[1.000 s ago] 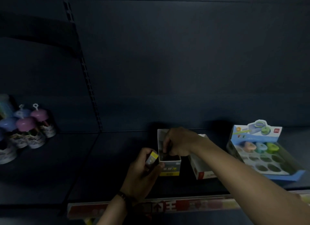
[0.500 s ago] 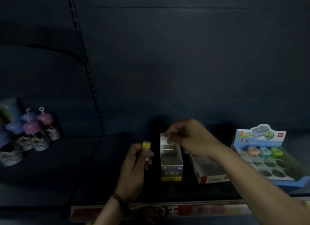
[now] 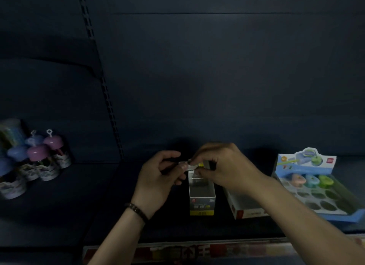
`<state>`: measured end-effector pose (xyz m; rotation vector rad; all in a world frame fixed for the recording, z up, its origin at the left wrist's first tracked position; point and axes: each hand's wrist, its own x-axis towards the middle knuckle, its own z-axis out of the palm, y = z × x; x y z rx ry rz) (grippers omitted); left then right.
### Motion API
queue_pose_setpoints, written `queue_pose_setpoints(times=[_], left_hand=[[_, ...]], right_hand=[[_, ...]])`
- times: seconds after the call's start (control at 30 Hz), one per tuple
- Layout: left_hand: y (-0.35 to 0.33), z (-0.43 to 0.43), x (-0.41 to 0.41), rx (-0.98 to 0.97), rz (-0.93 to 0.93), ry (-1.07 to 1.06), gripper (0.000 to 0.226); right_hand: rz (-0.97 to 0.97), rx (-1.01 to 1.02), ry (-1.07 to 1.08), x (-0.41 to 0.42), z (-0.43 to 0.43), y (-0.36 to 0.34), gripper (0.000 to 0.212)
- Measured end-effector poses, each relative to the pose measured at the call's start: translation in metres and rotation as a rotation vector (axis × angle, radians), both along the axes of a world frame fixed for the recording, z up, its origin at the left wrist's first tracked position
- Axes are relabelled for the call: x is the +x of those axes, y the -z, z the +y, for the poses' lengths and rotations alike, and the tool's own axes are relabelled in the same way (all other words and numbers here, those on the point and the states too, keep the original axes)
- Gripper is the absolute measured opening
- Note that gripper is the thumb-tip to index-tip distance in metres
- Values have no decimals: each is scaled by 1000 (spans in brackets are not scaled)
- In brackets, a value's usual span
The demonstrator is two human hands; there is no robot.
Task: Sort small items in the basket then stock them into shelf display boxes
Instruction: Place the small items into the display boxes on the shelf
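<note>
A: How do the two hands sit?
B: Close together, fingertips almost meeting. The left hand (image 3: 158,178) shows its back and thumb side, fingers curled, thumb and forefinger pinching one end of a small item (image 3: 188,165).
A: And the other?
B: The right hand (image 3: 225,166) is just beside it, knuckles up, its fingers (image 3: 199,156) curled down and pinching the same item from the far end.
A: The arms?
B: The left forearm (image 3: 114,237) rises from the bottom edge, a dark band (image 3: 136,209) at the wrist. The right forearm (image 3: 308,223) comes in from the lower right corner, and both are bare.
</note>
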<state>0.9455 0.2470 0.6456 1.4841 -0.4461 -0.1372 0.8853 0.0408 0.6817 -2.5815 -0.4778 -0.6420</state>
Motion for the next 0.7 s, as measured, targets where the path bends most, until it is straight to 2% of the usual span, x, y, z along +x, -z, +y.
queue_pose_setpoints(times=[0.1, 0.27, 0.4, 0.57, 0.7], left_hand=[[6, -4, -4, 14, -31, -34, 29], [54, 2, -25, 257, -473, -49, 22], [78, 0, -24, 247, -623, -73, 12], [84, 2, -22, 209, -677, -93, 17], [82, 4, -21, 209, -651, -101, 17]], right_hand=[[20, 3, 45, 0, -3, -2, 17], [281, 33, 182, 1, -16, -4, 12], [462, -92, 243, 14, -10, -4, 7], [596, -183, 295, 32, -3, 5, 13], [668, -276, 329, 46, 4, 22, 19]])
